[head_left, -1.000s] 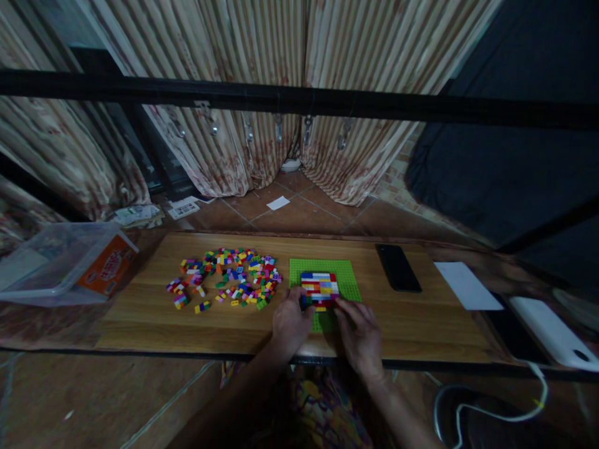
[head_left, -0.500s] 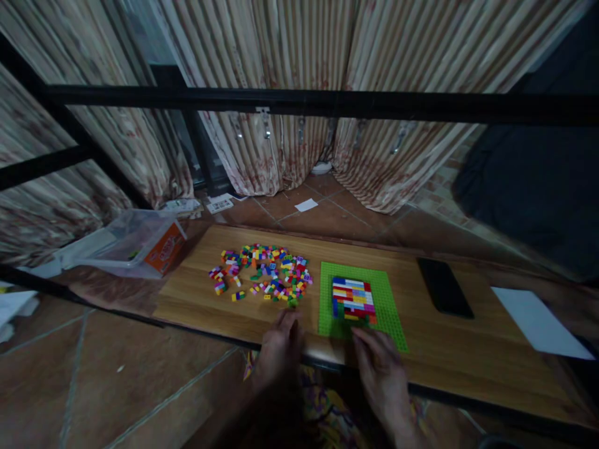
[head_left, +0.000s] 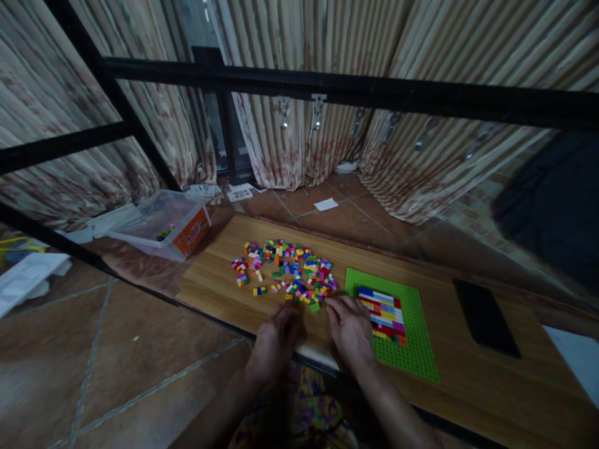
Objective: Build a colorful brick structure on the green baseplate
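My left hand [head_left: 277,335] is at the near edge of the wooden board, its fingers curled together. Whatever it may hold is hidden. My right hand [head_left: 350,329] reaches over the board with bent fingers slightly apart, fingertips beside the near right edge of a loose pile of toy building bricks [head_left: 306,293]. I see nothing held in it. A light green brick [head_left: 314,307] lies just left of those fingertips. Right of this hand is a green baseplate [head_left: 418,330] bearing a flat multicoloured block of bricks [head_left: 386,312], whose left side the hand partly covers.
The wooden board [head_left: 215,268] carries a black phone-like slab [head_left: 486,317] on its right. White paper [head_left: 573,355] shows at the right edge. Beyond the board's left end stands a clear plastic box [head_left: 161,221] with an orange label. A black metal bar [head_left: 262,80] crosses in front of striped curtains.
My right hand has left the near edge of the brick block and moved left to the loose pile. My left hand stays near the front edge. The view has turned left.
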The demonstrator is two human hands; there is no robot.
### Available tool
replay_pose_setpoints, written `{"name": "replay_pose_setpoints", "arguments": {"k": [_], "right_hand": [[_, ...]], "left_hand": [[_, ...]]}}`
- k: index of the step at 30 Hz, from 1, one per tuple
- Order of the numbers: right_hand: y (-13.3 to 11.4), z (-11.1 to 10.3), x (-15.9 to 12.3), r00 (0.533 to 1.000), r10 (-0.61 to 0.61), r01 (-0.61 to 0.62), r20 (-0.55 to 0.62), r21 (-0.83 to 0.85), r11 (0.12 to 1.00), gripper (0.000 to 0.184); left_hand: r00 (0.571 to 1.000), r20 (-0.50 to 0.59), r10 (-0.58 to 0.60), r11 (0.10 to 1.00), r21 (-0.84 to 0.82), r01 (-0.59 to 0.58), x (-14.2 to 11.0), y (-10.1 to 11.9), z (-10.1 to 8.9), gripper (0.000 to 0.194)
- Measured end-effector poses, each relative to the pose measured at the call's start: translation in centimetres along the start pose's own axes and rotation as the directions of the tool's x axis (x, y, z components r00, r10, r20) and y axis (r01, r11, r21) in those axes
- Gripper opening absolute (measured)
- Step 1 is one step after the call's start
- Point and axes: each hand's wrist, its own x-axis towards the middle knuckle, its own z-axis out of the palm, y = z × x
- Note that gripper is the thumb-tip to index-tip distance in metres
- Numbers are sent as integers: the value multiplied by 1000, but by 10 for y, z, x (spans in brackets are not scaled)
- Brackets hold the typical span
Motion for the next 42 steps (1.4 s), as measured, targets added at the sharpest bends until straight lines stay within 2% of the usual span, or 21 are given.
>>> {"name": "replay_pose_setpoints", "arguments": {"k": [8, 14, 24, 28, 34, 38, 40, 42], "right_hand": [[-3, 3, 7, 999, -2, 2, 52, -8, 1000, 17], [-21, 8, 35, 996, -30, 28, 83, 26, 999, 19], [-55, 34, 81, 965, -155, 151, 210, 33, 988, 22], [-71, 49, 97, 931, -240, 250, 273, -2, 968, 18], [-78, 69, 105, 902, -279, 317, 329, -67, 946, 9], [-77, 66, 99, 926, -266, 274, 267, 6, 962, 13], [-75, 58, 91, 955, -203, 184, 216, 105, 977, 18], [-72, 49, 80, 977, -87, 40, 195, 232, 972, 20]], "left_hand": [[999, 31, -33, 997, -70, 35, 2, -2, -4, 19], [999, 36, -37, 992, -123, 41, 3, -5, -4, 19], [999, 34, -32, 987, -158, 37, 3, -8, -2, 19], [999, 44, -28, 982, -183, 36, 2, -6, -3, 17], [994, 93, -59, 976, -202, 76, 1, -4, -7, 22], [995, 90, -42, 975, -213, 60, 1, -3, -9, 22], [996, 75, -40, 971, -233, 57, 1, -3, -10, 21], [996, 66, -52, 962, -265, 68, 2, -3, -11, 22]]}}
